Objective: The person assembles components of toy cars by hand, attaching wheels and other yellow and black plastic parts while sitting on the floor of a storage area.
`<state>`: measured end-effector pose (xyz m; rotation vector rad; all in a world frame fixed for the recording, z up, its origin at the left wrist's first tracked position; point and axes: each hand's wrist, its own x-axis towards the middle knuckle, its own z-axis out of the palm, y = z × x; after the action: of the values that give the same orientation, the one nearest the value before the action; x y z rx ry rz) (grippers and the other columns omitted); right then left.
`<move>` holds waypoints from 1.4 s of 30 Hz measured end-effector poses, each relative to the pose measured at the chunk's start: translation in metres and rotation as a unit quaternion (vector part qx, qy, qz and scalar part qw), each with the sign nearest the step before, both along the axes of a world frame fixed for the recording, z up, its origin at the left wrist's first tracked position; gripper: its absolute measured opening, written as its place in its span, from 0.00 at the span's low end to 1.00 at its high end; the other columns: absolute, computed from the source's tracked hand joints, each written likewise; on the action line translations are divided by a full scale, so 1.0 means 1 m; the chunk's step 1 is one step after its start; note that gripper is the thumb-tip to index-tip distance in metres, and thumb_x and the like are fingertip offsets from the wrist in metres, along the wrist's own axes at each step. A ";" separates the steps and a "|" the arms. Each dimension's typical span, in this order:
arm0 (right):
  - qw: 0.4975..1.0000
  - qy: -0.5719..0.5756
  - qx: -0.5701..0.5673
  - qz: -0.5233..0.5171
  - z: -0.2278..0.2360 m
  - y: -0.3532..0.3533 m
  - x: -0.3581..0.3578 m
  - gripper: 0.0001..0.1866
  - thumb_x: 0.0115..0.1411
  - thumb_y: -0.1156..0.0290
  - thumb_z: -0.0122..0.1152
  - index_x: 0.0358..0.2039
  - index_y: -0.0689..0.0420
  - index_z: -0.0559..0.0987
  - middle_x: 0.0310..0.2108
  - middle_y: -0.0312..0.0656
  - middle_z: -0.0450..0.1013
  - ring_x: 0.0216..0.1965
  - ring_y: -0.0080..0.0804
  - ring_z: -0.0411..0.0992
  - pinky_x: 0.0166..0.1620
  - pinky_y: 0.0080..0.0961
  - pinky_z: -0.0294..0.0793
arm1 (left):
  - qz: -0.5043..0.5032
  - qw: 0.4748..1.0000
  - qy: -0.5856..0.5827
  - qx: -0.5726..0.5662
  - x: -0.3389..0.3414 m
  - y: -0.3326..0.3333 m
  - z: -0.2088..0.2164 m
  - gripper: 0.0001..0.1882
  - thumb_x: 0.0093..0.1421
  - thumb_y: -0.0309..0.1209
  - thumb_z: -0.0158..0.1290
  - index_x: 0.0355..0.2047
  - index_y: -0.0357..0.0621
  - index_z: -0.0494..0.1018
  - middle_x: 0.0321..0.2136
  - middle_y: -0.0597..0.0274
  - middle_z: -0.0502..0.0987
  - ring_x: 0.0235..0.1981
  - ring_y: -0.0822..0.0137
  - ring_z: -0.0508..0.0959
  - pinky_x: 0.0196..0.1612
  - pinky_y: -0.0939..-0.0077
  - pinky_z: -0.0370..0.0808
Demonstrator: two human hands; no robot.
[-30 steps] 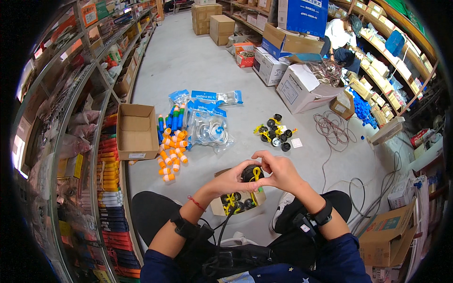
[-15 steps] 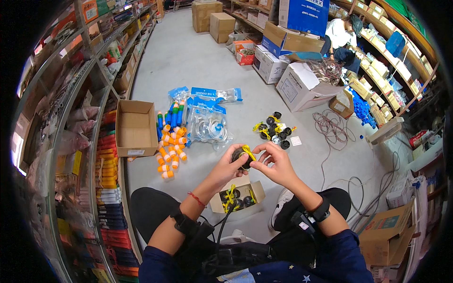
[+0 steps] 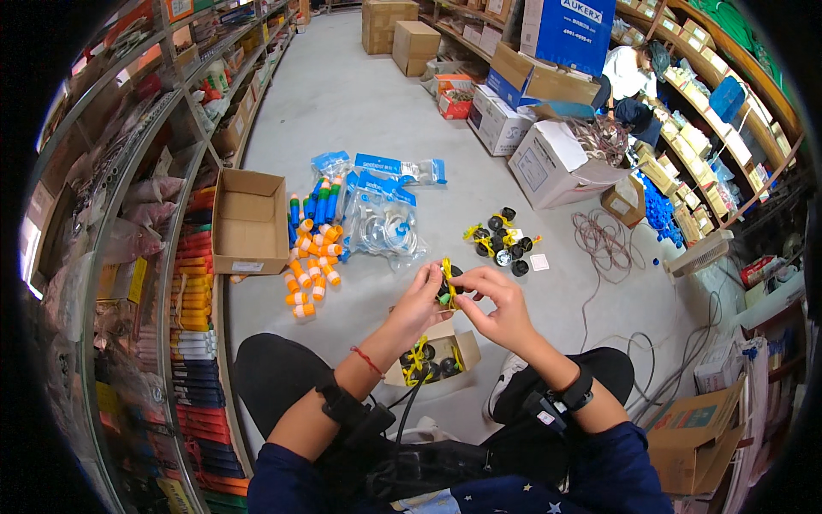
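Note:
My left hand (image 3: 417, 301) is closed around a small round black piece with a yellow strap (image 3: 448, 272); a bit of green shows at its lower edge. My right hand (image 3: 499, 305) pinches the strap side with thumb and forefinger. Just below my hands, a small open carton (image 3: 468, 349) holds several more black pieces with yellow straps (image 3: 449, 367). Ahead and to the right on the floor lies a loose cluster of similar black pieces (image 3: 499, 224), with a small white square card (image 3: 539, 262) beside it.
Left of centre lie orange-and-white cylinders (image 3: 301, 298), blue-and-green ones (image 3: 324, 204) and clear bags of white rings (image 3: 381, 224). An empty brown box (image 3: 250, 265) stands by the left shelving. Coiled wire (image 3: 604, 248) and cartons (image 3: 548, 163) lie right; another person (image 3: 629, 77) crouches beyond.
The black piece has been turned more edge-on, so its strap now stands upright and green shows. My right hand's fingers have shifted on it. The whole view has moved slightly.

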<state>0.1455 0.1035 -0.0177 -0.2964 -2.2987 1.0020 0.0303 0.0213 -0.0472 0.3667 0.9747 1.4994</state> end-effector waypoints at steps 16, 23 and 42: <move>0.986 0.067 -0.115 -0.104 -0.005 0.003 -0.005 0.08 0.35 0.76 0.59 0.20 0.59 0.71 0.24 0.35 0.66 0.29 0.23 0.64 0.30 0.18 0.63 | -0.054 0.994 -0.075 0.062 0.000 0.003 -0.002 0.22 0.55 0.49 0.26 0.44 0.52 0.54 0.37 0.66 0.64 0.36 0.73 0.65 0.38 0.75 0.63; 0.999 0.002 0.029 -0.042 -0.005 0.006 0.000 0.08 0.36 0.74 0.58 0.19 0.59 0.70 0.16 0.37 0.63 0.19 0.24 0.62 0.23 0.17 0.61 | -0.046 0.994 -0.079 0.059 0.004 -0.001 0.001 0.22 0.56 0.47 0.25 0.46 0.50 0.52 0.42 0.64 0.60 0.42 0.69 0.62 0.43 0.70 0.61; 0.981 0.024 -0.195 0.005 0.000 0.030 0.014 0.07 0.42 0.71 0.57 0.19 0.59 0.69 0.13 0.25 0.60 0.15 0.09 0.54 0.18 0.08 0.53 | -0.129 0.969 0.209 0.040 0.012 -0.003 -0.008 0.22 0.52 0.31 0.43 0.45 0.47 0.49 0.37 0.60 0.63 0.34 0.68 0.70 0.34 0.79 0.68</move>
<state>0.1598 0.1337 -0.0177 -0.4146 -2.0504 1.4480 0.0424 0.0181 -0.0553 0.8615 1.1448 1.2478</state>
